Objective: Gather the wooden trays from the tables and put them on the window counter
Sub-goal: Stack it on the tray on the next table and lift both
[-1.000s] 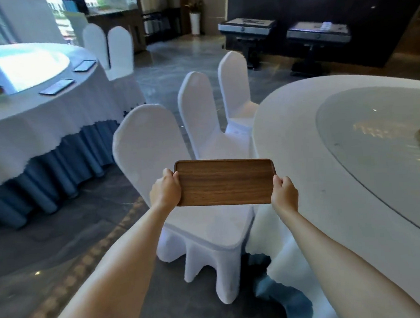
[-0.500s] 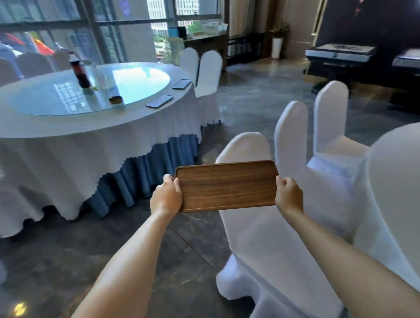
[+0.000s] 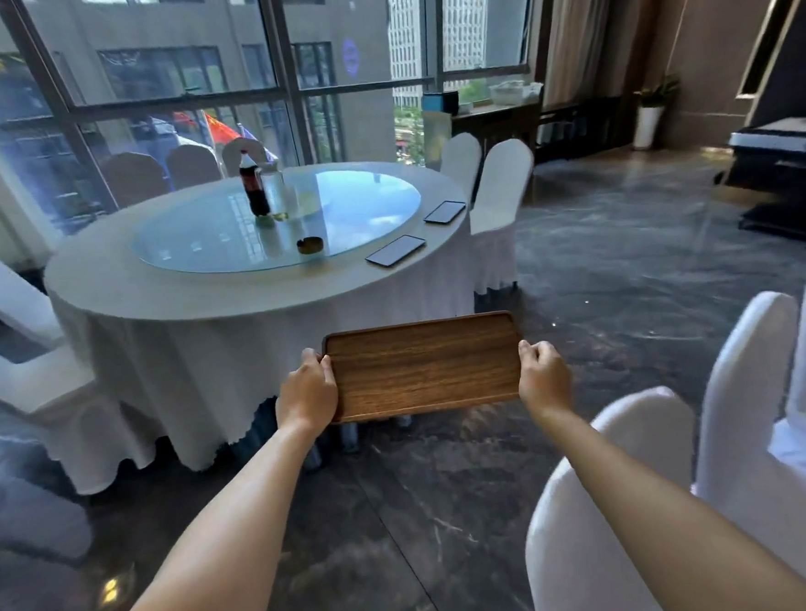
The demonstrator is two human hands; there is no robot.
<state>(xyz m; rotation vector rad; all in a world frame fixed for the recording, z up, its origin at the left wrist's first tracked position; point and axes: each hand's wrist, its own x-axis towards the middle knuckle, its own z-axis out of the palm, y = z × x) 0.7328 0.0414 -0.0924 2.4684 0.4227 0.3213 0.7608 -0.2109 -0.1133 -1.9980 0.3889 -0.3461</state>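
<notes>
I hold an empty brown wooden tray (image 3: 424, 368) level in front of me, above the dark floor. My left hand (image 3: 308, 392) grips its left short edge and my right hand (image 3: 543, 375) grips its right short edge. Ahead stands a round table (image 3: 162, 293) in a white cloth with a glass turntable. Two dark flat trays (image 3: 396, 250) (image 3: 444, 212) lie on its right rim. A dark wooden counter (image 3: 497, 117) with boxes on it stands by the window at the back right.
A cola bottle (image 3: 253, 189), a clear jar and a small ashtray (image 3: 310, 245) sit on the turntable. White-covered chairs stand at the table's right (image 3: 499, 203), at the far left (image 3: 29, 379) and close on my right (image 3: 653, 502). Dark marble floor (image 3: 627, 265) runs between them toward the counter.
My view has swung left, away from the near table, so the round window table and the windows now fill the front. Both hands keep the same hold on the tray.
</notes>
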